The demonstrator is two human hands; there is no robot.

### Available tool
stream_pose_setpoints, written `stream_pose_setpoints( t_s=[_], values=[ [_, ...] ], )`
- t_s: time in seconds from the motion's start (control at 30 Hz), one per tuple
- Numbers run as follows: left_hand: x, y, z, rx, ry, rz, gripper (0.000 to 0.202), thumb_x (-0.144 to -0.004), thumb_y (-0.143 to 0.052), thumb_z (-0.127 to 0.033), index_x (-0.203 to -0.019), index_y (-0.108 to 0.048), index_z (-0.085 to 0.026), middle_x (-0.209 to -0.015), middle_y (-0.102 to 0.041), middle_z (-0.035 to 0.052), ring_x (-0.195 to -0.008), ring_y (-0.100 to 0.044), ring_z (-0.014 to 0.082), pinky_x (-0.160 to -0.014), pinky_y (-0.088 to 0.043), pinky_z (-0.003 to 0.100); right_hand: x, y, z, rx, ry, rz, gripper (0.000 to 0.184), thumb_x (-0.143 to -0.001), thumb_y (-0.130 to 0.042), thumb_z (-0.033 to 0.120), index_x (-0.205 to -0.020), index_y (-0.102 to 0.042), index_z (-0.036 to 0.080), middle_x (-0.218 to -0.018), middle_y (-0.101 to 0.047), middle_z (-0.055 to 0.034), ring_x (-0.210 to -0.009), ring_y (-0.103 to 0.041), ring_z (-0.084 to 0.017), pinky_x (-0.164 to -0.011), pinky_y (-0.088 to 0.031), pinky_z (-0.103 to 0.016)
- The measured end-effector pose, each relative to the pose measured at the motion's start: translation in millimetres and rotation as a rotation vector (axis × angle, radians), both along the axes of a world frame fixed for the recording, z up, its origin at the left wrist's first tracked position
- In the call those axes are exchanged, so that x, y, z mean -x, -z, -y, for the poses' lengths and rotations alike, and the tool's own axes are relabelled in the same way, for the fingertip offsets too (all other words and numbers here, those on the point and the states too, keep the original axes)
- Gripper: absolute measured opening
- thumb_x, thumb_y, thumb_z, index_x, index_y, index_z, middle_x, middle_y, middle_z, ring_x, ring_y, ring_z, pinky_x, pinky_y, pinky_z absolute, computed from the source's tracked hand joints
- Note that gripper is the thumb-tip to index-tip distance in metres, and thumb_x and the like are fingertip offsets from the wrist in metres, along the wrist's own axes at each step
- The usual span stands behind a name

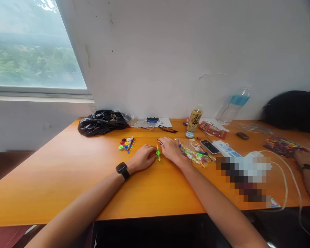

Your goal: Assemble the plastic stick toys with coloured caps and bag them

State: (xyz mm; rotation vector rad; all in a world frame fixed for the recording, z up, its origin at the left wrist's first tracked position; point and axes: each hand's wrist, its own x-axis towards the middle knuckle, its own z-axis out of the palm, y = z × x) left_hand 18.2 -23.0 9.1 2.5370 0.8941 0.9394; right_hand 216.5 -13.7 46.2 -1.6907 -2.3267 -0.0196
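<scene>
Toy [158,154], between left grip [144,157] and right grip [171,149]

Room leftward over table [74,172], bagged pieces [195,155] rightward

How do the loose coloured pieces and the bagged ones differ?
The loose pieces lie uncovered; the bagged pieces are in clear plastic. The loose pieces are beyond the left hand; the bagged pieces are right of the right hand. The loose pieces form a tight cluster; the bagged pieces spread wider. Both are multicoloured.
</scene>
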Motion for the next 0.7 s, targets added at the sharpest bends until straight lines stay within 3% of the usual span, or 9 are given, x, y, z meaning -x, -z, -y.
stream_pose_setpoints(
  t_s=[0.1, 0.37, 0.5, 0.6, 0.7],
  values=[
    [-0.8, -2.3, 1.3, -0.013, -0.009, -0.020, 0.012, -0.094, -0.061, -0.017, -0.103, -0.067, -0.023, -0.106, -0.074, 0.0061, -0.098, -0.066, 0.0238, -0.093, -0.051, 0.037, -0.8, -1.4, 0.9, 0.006, 0.002, -0.029, 0.034, -0.101, -0.049, 0.010, -0.131, -0.064, 0.016, -0.122, -0.070, -0.0126, -0.115, -0.062, -0.024, -0.095, -0.040, -0.031],
    [-3.6, -3.3, -0.2, -0.021, -0.039, -0.035, 0.007, -0.098, -0.061, -0.024, -0.099, -0.068, -0.023, -0.104, -0.074, 0.0063, -0.095, -0.065, 0.0235, -0.089, -0.049, 0.036, 0.5, -1.7, 0.7, 0.000, 0.050, 0.036, 0.022, -0.104, -0.045, 0.011, -0.103, -0.066, 0.016, -0.110, -0.068, -0.0112, -0.093, -0.063, -0.023, -0.083, -0.038, -0.033],
    [-3.5, -1.9, -0.5, -0.011, -0.063, -0.022, 0.002, -0.094, -0.066, -0.024, -0.094, -0.066, -0.022, -0.094, -0.073, 0.0052, -0.089, -0.065, 0.0224, -0.084, -0.048, 0.035, -0.6, -1.0, 0.6, -0.048, 0.042, 0.050, 0.020, -0.102, -0.047, 0.012, -0.101, -0.066, 0.016, -0.110, -0.068, -0.0117, -0.095, -0.062, -0.024, -0.083, -0.038, -0.034],
    [-2.1, -4.2, 1.8, 0.016, -0.103, 0.029, 0.005, -0.088, -0.069, -0.022, -0.089, -0.064, -0.021, -0.088, -0.071, 0.0039, -0.083, -0.062, 0.0205, -0.077, -0.046, 0.032, -3.8, -0.4, -3.6, -0.132, 0.029, -0.045, 0.016, -0.099, -0.051, 0.014, -0.099, -0.066, 0.017, -0.106, -0.069, -0.0112, -0.099, -0.061, -0.025, -0.084, -0.038, -0.034],
    [-0.8, -10.1, 6.5, 0.094, -0.129, 0.118, 0.009, -0.084, -0.069, -0.019, -0.083, -0.059, -0.020, -0.080, -0.067, 0.0008, -0.073, -0.058, 0.0160, -0.067, -0.044, 0.028, -7.7, -0.4, -9.5, -0.145, 0.005, -0.289, 0.015, -0.099, -0.052, 0.020, -0.091, -0.065, 0.018, -0.093, -0.071, -0.0078, -0.088, -0.062, -0.021, -0.077, -0.040, -0.031]
  ],
)
